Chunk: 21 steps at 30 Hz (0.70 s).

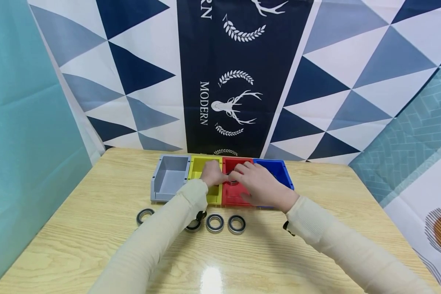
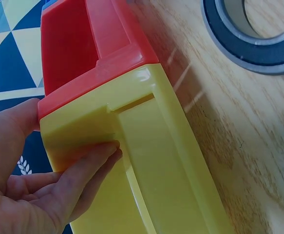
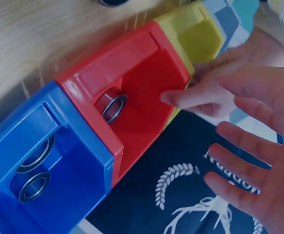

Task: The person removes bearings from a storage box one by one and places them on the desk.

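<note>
My left hand (image 1: 212, 173) is at the yellow bin (image 2: 171, 161), pinching its side wall next to the red bin (image 3: 146, 73). In the left wrist view its fingers (image 2: 95, 165) lie inside the yellow bin and the thumb is at the red bin's corner, its tip hidden. Over the red bin in the head view, my right hand (image 1: 259, 185) has relaxed, spread fingers and holds nothing. A ball bearing (image 3: 114, 108) leans inside the red bin. Two more bearings (image 3: 35, 186) are in the blue bin (image 3: 83, 146).
A grey bin (image 1: 170, 175) ends the row on the left. Several ring-shaped bearings (image 1: 214, 223) lie on the wooden table (image 1: 279, 261) in front of the bins, some partly behind the left sleeve. Patterned cloth (image 1: 143, 61) hangs behind the table.
</note>
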Tool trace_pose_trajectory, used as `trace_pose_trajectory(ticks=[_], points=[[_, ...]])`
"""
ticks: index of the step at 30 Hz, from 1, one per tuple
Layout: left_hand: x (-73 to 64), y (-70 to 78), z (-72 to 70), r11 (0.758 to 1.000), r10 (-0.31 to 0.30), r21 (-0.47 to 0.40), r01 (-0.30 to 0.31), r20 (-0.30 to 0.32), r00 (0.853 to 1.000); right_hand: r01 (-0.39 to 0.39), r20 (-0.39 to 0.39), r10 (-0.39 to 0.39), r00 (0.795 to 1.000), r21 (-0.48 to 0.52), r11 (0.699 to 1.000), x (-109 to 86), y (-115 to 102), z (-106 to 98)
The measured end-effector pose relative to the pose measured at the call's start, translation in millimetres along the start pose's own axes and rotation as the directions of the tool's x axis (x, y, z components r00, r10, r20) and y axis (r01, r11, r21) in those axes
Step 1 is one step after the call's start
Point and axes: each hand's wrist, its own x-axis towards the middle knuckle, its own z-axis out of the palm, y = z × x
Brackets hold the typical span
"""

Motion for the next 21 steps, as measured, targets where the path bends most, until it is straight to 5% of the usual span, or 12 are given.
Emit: trace_pose_trajectory(ticks=[5,12,21], points=[[0.7,-1.6,1.5,1.0,0.008,-0.021,-0.008,0.004,1.0,-0.061,-0.005,0.061,0.998,0.052,0.997,7.0,11,0],[-3.8,0.6,0.4,0.998,-0.01,-0.065,0.011,0.006,1.0,-0.19,0.158,0.178,0.971,0.064,0.98,26.1,21,0],[-2.4,0.3,1.0,1.0,0.005,-0.025,-0.005,0.002,1.0,-0.354,0.461,0.283,0.841,0.072,0.933,50.9,27,20]])
